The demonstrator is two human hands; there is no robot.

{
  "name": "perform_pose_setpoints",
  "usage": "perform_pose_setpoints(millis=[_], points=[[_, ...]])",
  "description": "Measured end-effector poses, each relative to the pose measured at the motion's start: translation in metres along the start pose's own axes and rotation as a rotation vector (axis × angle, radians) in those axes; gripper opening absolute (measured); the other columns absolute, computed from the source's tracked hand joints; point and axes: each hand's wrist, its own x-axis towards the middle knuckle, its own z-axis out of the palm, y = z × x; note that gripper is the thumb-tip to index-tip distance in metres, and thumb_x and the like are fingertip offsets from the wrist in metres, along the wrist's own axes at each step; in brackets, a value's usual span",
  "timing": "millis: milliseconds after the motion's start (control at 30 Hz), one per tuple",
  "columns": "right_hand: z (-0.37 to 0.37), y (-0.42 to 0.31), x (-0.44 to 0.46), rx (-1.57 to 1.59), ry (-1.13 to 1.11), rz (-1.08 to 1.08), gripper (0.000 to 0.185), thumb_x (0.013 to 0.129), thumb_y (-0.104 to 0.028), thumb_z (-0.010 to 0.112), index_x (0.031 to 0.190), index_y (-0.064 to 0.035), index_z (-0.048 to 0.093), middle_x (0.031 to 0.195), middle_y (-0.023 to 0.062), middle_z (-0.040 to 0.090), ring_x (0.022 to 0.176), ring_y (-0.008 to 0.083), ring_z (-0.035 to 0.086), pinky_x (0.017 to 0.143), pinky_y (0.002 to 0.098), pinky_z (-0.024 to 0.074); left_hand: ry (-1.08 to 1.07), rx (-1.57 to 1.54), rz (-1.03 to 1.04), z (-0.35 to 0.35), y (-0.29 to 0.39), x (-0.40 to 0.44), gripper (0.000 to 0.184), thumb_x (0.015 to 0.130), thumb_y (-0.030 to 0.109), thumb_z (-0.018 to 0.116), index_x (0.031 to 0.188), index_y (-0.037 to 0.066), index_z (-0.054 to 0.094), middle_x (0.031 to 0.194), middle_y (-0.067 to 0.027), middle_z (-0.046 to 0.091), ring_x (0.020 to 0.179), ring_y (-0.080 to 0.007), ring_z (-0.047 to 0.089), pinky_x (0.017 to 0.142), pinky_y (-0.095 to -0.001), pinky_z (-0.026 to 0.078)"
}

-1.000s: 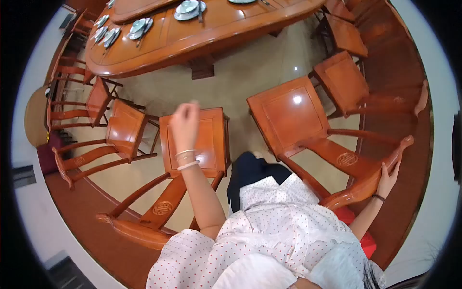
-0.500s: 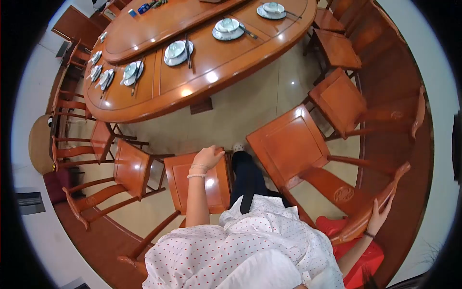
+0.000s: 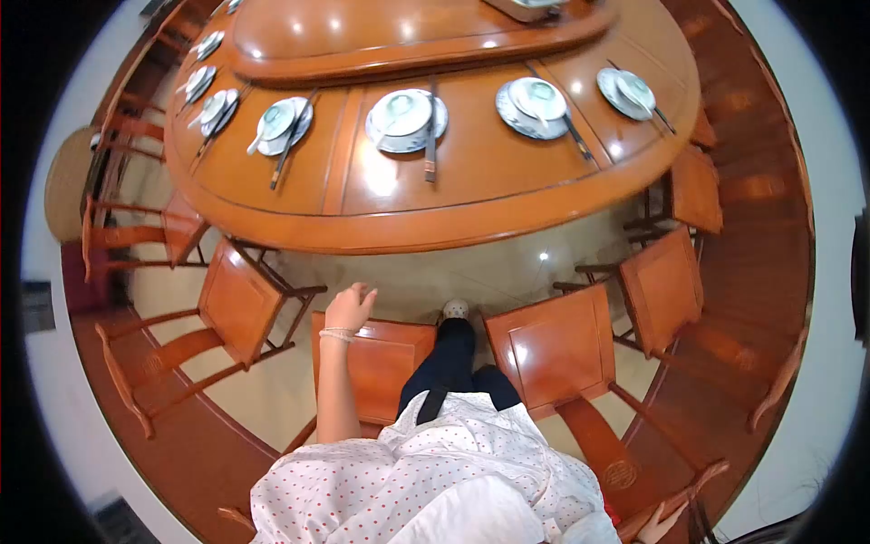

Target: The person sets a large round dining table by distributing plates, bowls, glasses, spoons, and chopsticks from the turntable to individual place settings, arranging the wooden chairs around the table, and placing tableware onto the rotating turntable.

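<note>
My left hand (image 3: 349, 308), with pale bracelets at the wrist, is held out over the front of a wooden chair (image 3: 381, 367) on my left. Its fingers are loosely bent and apart, and nothing is in them. At the lower right, my right hand (image 3: 660, 524) is on the top rail of the back of another wooden chair (image 3: 557, 344); part of that hand is cut off by the frame edge. My legs (image 3: 446, 358) are between these two chairs, with one shoe (image 3: 455, 311) pointing toward the table.
Ahead is a large oval wooden table (image 3: 426, 227) with a raised middle section (image 3: 390, 59). Place settings of plates, bowls (image 3: 401, 113), spoons and chopsticks (image 3: 430, 145) line its near edge. More wooden chairs (image 3: 240, 299) stand left and right, near the wood-panelled wall.
I have come closer to the table, which now fills more of the view. My left hand has shifted left and slightly forward. My right hand and its chair sit lower in view.
</note>
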Motion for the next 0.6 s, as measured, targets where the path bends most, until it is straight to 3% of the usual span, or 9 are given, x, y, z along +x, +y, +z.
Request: perform_pose_setpoints(millis=[133,267,367,433,467,600], points=[[-0.049,-0.126,-0.003,-0.253,-0.064,-0.111,0.068,0.081,-0.032,0.052,0.133,-0.0004,0.021,0.133,0.0232,0.029,0.122,0.0340,0.030,0.102,0.0376,0.0217,0.236,-0.199,-0.143,-0.007,-0.016,0.019,0.058,0.083,0.042,0.047,0.120,-0.001,0.041,0.110,-0.0231,0.053,0.103,-0.0340,0.051,0.087,-0.0384,0.040],[-0.034,-0.154,0.012,-0.308,-0.049,-0.171,0.068,0.079,-0.029,0.054,0.131,0.0013,0.023,0.133,0.0232,0.028,0.122,0.0339,0.029,0.102,0.0381,0.0210,0.474,-0.626,-0.225,0.001,-0.050,0.067,0.083,0.081,0.049,0.047,0.125,-0.016,0.021,0.126,-0.0331,0.032,0.120,-0.0382,0.032,0.100,-0.0365,0.025],[0.001,-0.163,0.033,-0.301,-0.038,-0.164,0.068,0.078,-0.026,0.056,0.130,0.0025,0.023,0.132,0.0232,0.028,0.122,0.0338,0.028,0.102,0.0385,0.0205,0.643,-0.724,-0.317,0.002,-0.061,0.094,0.093,0.076,0.049,0.056,0.125,-0.018,0.015,0.125,-0.0351,0.031,0.119,-0.0398,0.033,0.099,-0.0354,0.027],[0.028,-0.172,0.052,-0.288,-0.046,-0.184,0.068,0.078,-0.024,0.057,0.130,0.0033,0.024,0.132,0.0232,0.028,0.123,0.0338,0.028,0.102,0.0387,0.0202,0.690,-0.755,-0.312,0.007,-0.067,0.105,0.096,0.073,0.047,0.060,0.125,-0.019,0.014,0.124,-0.0353,0.032,0.117,-0.0399,0.035,0.098,-0.0352,0.029],[0.044,-0.180,0.063,-0.268,-0.049,-0.207,0.068,0.077,-0.023,0.058,0.129,0.0038,0.024,0.132,0.0232,0.028,0.123,0.0338,0.028,0.102,0.0389,0.0200,0.614,-0.810,-0.377,0.008,-0.068,0.108,0.098,0.072,0.045,0.063,0.125,-0.019,0.012,0.125,-0.0345,0.032,0.116,-0.0394,0.036,0.097,-0.0353,0.030],[0.118,-0.281,0.107,-0.110,-0.085,-0.455,0.068,0.076,-0.020,0.060,0.128,0.0054,0.025,0.132,0.0232,0.028,0.123,0.0337,0.026,0.103,0.0394,0.0194,0.647,-0.882,-0.380,0.012,-0.064,0.111,0.082,0.074,0.036,0.063,0.124,-0.014,0.019,0.118,-0.0305,0.041,0.109,-0.0387,0.043,0.091,-0.0376,0.036]])
